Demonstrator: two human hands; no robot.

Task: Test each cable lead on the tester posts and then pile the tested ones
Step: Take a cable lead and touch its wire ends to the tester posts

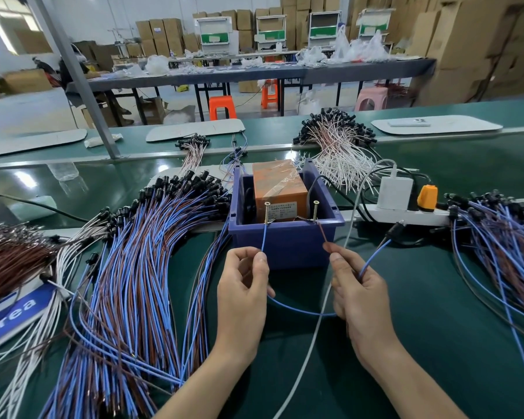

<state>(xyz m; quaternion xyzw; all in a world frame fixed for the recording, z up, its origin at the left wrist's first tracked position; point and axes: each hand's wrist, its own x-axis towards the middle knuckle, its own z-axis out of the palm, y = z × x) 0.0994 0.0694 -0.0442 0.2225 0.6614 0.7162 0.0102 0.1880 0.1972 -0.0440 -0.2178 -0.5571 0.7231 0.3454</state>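
A heap of blue-and-brown leads [139,267] sprawls along the desk's left side. Near the desk's middle, the left hand [242,285] pinches the blue wire [263,238] of one lead, its tip touching the left screw post [267,212] on the blue bin [285,249]. The right hand [357,291] pinches that lead's brown wire [322,232] against the right screw post [315,210], with its other fingers curled round the lead. Another pile [502,246] lies towards the right edge.
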